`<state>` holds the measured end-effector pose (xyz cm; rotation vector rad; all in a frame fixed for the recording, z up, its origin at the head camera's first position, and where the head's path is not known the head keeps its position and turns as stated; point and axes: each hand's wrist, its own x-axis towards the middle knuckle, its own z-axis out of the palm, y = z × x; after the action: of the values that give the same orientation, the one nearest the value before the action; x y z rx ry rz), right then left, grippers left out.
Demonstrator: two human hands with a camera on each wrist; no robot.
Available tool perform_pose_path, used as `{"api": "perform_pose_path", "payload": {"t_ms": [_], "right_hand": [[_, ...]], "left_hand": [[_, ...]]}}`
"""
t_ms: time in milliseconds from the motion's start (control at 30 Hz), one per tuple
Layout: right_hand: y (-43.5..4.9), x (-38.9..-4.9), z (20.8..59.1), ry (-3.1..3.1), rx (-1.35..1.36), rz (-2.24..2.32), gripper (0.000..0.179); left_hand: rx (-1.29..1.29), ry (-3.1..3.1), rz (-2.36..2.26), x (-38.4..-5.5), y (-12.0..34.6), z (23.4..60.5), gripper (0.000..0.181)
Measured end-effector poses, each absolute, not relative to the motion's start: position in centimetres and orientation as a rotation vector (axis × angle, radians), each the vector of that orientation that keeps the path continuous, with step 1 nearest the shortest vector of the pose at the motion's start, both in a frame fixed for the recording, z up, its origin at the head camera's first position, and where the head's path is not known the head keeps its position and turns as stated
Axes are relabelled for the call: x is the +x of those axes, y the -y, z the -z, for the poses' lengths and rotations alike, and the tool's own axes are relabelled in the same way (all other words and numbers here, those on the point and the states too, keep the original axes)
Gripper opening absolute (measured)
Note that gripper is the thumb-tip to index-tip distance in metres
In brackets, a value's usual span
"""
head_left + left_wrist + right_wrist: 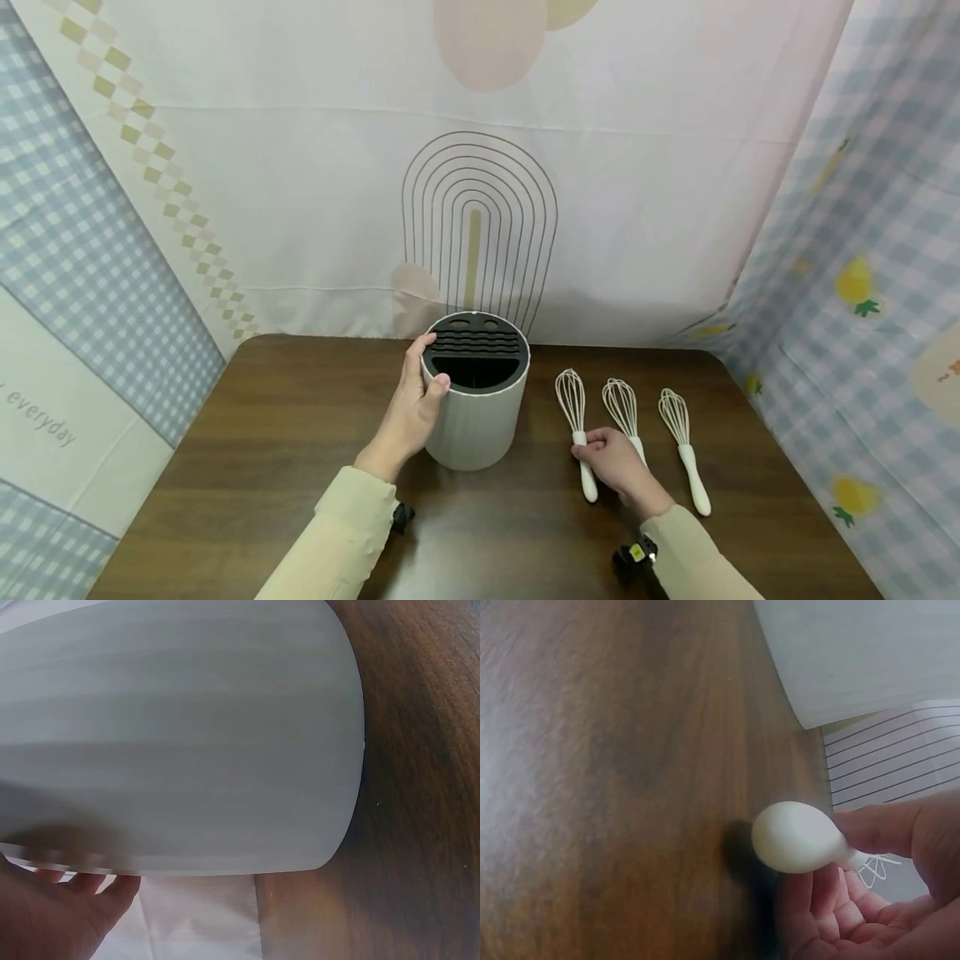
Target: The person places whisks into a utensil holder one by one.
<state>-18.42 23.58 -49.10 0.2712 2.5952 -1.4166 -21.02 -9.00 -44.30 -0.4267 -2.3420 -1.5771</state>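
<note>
A: How is the work surface recorded?
B: A brown wood-grain table [300, 467] is seen, with rounded far corners. A soft sheen is noted on its near part.

A: And the room?
B: The far side is closed by a pale hanging cloth [315, 192], printed with a line-drawn arch [480, 217]. Blue-checked cloths are hung at the left [75, 192] and right [862, 375]; on the right one, yellow fruit [855, 281] is printed.

A: Position of the items?
B: A pale cylindrical holder [472, 429], topped by a black slotted insert [477, 342], is stood upright near the table's far edge. To its right, the near whisk [580, 437], the middle whisk [621, 408] and the far-right whisk [684, 446] are set in a row.

A: State of the hands?
B: The holder's rim is gripped by the left hand [408, 414], thumb in front. The near whisk's handle is pinched by the right hand [617, 458], fingers nearly closed; whether it is lifted cannot be told.
</note>
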Motion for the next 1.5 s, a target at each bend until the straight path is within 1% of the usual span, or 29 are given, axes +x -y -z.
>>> {"api": "perform_pose_path", "payload": {"t_ms": [233, 767, 967, 1267, 1500], "right_hand": [[-23.4, -19.0, 47.9, -2.608, 0.23, 1.482, 0.032], [-21.9, -19.1, 42.9, -2.549, 0.033, 1.741, 0.034], [-21.4, -18.7, 40.8, -2.559, -0.087, 1.798, 0.033], [-20.6, -18.5, 37.1, -2.529, -0.252, 1.953, 0.037], [-19.4, -18.3, 35.5, -2.484, -0.378, 2.161, 0.039]], "left_hand": [[-0.422, 2.338, 1.577, -21.1, 9.0, 44.2, 0.064], [-0.409, 2.34, 1.557, -21.2, 9.2, 44.1, 0.064], [-0.403, 2.342, 1.546, -21.2, 9.2, 44.2, 0.064], [-0.409, 2.353, 1.55, -21.1, 9.0, 44.3, 0.064], [-0.431, 2.345, 1.546, -21.1, 9.0, 44.4, 0.065]]}}
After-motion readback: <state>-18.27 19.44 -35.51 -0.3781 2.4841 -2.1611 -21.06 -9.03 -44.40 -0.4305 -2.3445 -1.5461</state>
